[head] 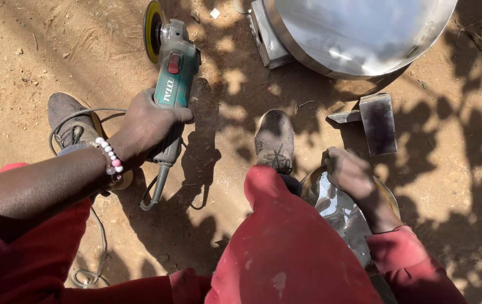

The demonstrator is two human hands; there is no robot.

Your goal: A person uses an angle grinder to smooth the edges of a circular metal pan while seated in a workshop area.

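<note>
My left hand (145, 126) grips the body of a teal angle grinder (172, 76), whose yellow-rimmed disc (152, 31) points away from me above the dirt. A bead bracelet (110, 157) circles that wrist. My right hand (350, 171) rests closed on the rim of a shiny round metal bowl (336, 211) beside my right knee. Red trousers cover both legs, and my grey shoes (274, 138) stand on the ground.
A large shiny metal dish (359, 34) on a metal bracket (266, 34) lies at the top. A small flat steel plate (379, 124) sits near my right hand. The grinder's grey cable (92, 247) loops over the sandy ground on the left.
</note>
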